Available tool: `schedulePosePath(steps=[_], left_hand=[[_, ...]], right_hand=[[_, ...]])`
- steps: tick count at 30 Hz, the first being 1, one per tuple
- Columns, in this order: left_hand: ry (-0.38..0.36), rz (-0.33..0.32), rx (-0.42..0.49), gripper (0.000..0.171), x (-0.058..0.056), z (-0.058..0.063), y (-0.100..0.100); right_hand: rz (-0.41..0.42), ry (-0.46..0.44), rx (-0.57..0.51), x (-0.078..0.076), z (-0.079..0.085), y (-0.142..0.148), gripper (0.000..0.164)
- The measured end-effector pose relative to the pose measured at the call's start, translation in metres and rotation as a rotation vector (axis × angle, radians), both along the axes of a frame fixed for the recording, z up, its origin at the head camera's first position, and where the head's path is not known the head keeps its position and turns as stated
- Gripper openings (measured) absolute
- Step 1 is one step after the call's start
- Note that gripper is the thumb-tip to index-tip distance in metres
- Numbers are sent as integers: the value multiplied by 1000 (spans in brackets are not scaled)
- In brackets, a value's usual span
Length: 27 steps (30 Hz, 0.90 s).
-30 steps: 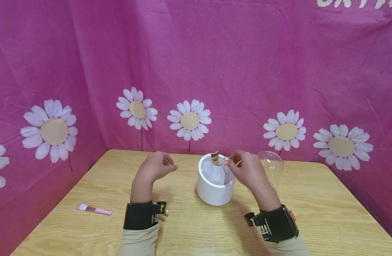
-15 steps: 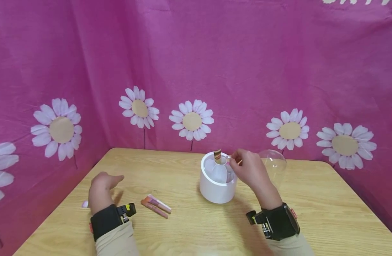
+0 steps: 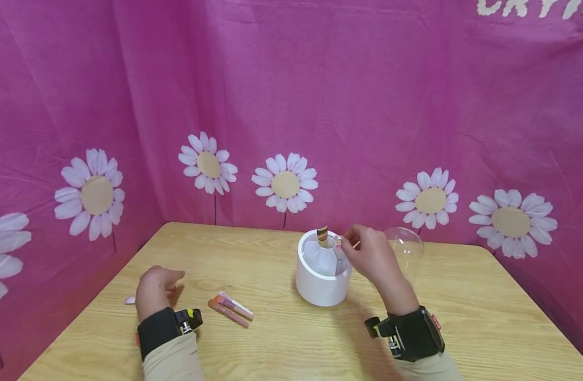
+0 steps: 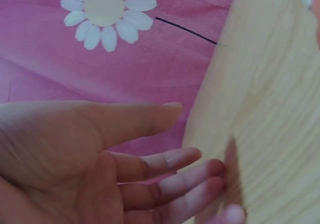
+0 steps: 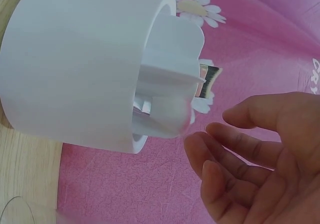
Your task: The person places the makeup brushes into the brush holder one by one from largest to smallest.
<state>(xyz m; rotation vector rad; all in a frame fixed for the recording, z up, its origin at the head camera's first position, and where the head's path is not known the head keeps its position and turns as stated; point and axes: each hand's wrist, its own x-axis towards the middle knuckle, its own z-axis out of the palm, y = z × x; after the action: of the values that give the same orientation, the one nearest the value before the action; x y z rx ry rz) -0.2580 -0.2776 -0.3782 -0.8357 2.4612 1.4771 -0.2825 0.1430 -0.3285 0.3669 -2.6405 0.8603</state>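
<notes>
A white round brush holder (image 3: 322, 286) with inner dividers stands near the table's middle. A makeup brush with dark-and-tan bristles (image 3: 322, 236) sticks up from its central cup. My right hand (image 3: 371, 253) is at the holder's right rim. In the right wrist view its fingers (image 5: 220, 134) are loosely bent, thumb apart from them, with nothing seen between; a silvery piece (image 5: 142, 105) shows inside a compartment. My left hand (image 3: 155, 288) hovers at the table's left side, covering most of a pink-handled brush whose pale tip (image 3: 130, 300) peeks out. The left wrist view shows its fingers spread and bare.
Several pink and orange makeup brushes (image 3: 230, 309) lie together on the wooden table (image 3: 282, 344) between the left hand and the holder. A clear dome cover (image 3: 408, 248) stands behind the right hand. A pink curtain (image 3: 348, 106) with daisies encloses the back and left.
My left hand has swung left and toward me, from beside the holder to over the pink-handled brush, uncovering the other brushes. My right hand has stayed by the holder's rim.
</notes>
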Motion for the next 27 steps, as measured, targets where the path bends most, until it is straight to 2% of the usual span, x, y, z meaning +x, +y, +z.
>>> schedulePosePath(steps=[2,4,7,12,15,18,20,22,24,27], left_hand=[[16,29,56,56,-1,-4,0],[25,28,75,53,-2,-8,1],[27,-2,52,48,-3,-11,2],[17,-153,7,39,-5,-11,5],[39,-254,-16,44,-7,-10,6],[85,-281,-64,48,-7,-9,6],[115,-262,-110,47,-6,-8,5],[124,-209,-132,45,-5,-6,3],[118,-141,-136,43,-3,-5,2],[92,13,-75,44,-3,-5,1]], right_hand=[[6,9,0,0,0,0,10],[13,19,1,1,0,-1,10],[17,29,4,0,1,-1,10],[14,26,3,1,1,-1,10],[16,27,1,1,2,0,10],[15,33,0,0,1,0,10],[15,36,-1,0,1,-1,10],[13,38,-2,-1,1,-1,10],[14,39,-1,0,1,-1,10],[16,42,0,0,1,-1,10]])
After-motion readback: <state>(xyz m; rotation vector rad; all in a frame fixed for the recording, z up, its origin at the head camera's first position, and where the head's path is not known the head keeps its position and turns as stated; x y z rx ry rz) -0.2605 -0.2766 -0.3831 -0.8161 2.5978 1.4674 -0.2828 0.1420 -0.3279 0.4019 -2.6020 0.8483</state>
